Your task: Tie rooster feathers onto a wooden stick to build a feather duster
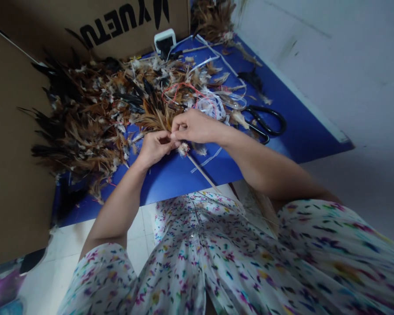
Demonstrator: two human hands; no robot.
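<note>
Both hands meet at the base of a fan of brown feathers (157,114) on a thin wooden stick (202,173), which looks like a feather duster in the making. The stick slants down towards my body past the blue table's front edge. My left hand (155,148) is closed, thumb and finger pinching at the feather base. From above, my right hand (193,126) pinches at the same spot; whatever lies between its fingertips is too small to make out. Just below the fingers, a pale fluffy tuft with red bits (183,149) surrounds the stick.
A large heap of loose brown and black feathers (85,127) covers the left of the blue table (315,131). White plastic strips (212,105), red string (180,87) and black-handled scissors (269,120) lie to the right. Cardboard (52,26) stands behind; a white wall (331,57) borders the right.
</note>
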